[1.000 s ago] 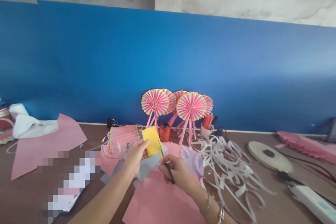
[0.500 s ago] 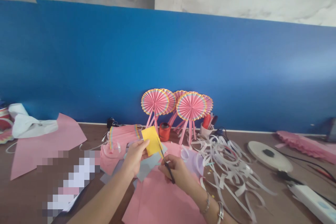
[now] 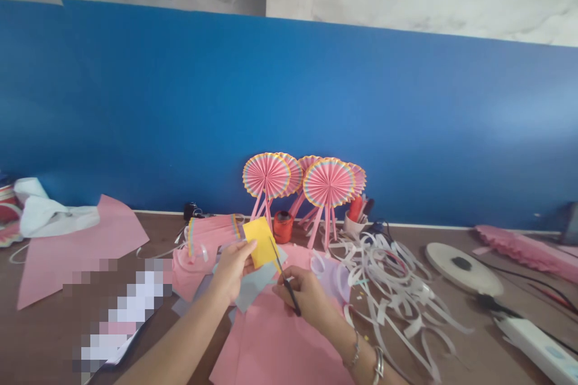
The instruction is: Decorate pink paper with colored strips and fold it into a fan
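My left hand (image 3: 235,266) pinches a small yellow sheet of paper (image 3: 259,242) by its lower left edge, thumb on top. In my right hand (image 3: 303,293) is a pair of scissors (image 3: 291,295) with dark handles. The blades lie along the right edge of the yellow paper, pointing up and away from me. Beneath both hands spread grey-blue paper (image 3: 253,286) and large pink sheets (image 3: 282,343). A lilac piece (image 3: 334,280) lies to the right of my right hand.
Round pleated pink fans (image 3: 329,182) stand against the blue partition (image 3: 289,90). A red-orange jar (image 3: 283,228) sits before them. White paper strips (image 3: 392,277) heap to the right, near a cream disc (image 3: 465,269) and a white power strip (image 3: 539,346). Folded pink pleats (image 3: 214,234) lie left.
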Motion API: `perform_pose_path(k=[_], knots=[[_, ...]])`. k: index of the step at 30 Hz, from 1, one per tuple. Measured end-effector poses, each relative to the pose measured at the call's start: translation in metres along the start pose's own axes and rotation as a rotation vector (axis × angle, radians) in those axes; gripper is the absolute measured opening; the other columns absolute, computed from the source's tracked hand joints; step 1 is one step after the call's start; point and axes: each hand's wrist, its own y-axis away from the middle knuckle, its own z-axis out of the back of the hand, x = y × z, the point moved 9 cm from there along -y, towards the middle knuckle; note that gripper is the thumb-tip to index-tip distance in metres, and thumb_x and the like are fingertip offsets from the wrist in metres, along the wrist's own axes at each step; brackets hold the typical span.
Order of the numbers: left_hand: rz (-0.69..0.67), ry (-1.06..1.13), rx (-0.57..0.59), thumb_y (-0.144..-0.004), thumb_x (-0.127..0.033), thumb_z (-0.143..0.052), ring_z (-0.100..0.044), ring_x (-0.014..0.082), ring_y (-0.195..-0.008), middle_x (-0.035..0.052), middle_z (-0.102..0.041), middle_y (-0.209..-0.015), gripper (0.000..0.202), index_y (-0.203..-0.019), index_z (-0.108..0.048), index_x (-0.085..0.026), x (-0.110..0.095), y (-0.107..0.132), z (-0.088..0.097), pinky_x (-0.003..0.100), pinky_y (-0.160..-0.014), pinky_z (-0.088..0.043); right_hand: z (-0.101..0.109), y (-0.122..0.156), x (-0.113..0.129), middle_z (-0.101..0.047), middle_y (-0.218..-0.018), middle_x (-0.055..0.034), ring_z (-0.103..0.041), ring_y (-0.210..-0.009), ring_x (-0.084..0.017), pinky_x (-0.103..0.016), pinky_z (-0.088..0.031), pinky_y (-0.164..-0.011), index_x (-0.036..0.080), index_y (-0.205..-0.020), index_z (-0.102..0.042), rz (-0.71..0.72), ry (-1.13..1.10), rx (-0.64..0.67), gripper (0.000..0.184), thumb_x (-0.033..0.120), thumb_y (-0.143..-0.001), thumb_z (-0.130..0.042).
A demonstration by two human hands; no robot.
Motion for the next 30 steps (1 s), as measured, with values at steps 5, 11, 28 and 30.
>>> perform_pose_path(k=[5,11,28,30], knots=[[0.007,-0.024,-0.005,-0.07,-0.027,-0.07,-0.069,0.019,-0.065,0.0114,-0.073,-0.075,0.021,-0.082,-0.066,-0.011,-0.001,0.003,0.0,0.024,-0.056,-0.052,-0.001,-0.001,-0.001,-0.053,-0.04,0.0059,-0.044,-0.035,-0.008,-0.019,-0.029,-0.036,0.018,-0.074,-0.053,-0.013,-0.016,0.011,0.031,0.042,-0.064,-0.071],[0.035,-0.013,0.049,-0.062,-0.033,-0.076,-0.069,0.0224,-0.065,0.0107,-0.072,-0.072,0.03,-0.078,-0.066,-0.011,0.008,0.004,-0.007,0.029,-0.059,-0.053,0.0,-0.003,-0.003,-0.052,-0.04,0.0063,-0.046,-0.037,-0.009,-0.019,-0.031,-0.038,0.018,-0.076,-0.053,-0.006,-0.047,0.009,0.033,0.043,-0.065,-0.071],[0.041,-0.023,0.087,-0.063,-0.035,-0.075,-0.069,0.0236,-0.067,0.0113,-0.073,-0.073,0.03,-0.079,-0.067,-0.011,0.012,0.004,-0.01,0.031,-0.062,-0.054,0.003,-0.004,-0.004,-0.051,-0.039,0.0064,-0.044,-0.034,-0.009,-0.019,-0.03,-0.037,0.018,-0.073,-0.051,0.022,-0.037,-0.043,0.029,0.04,-0.066,-0.069],[0.036,-0.024,0.089,-0.063,-0.035,-0.075,-0.069,0.0235,-0.067,0.0112,-0.073,-0.074,0.03,-0.079,-0.067,-0.011,0.012,0.004,-0.01,0.031,-0.062,-0.054,0.004,-0.003,-0.003,-0.052,-0.04,0.0063,-0.045,-0.034,-0.009,-0.019,-0.031,-0.037,0.018,-0.073,-0.051,0.015,-0.028,-0.049,0.03,0.041,-0.066,-0.069]])
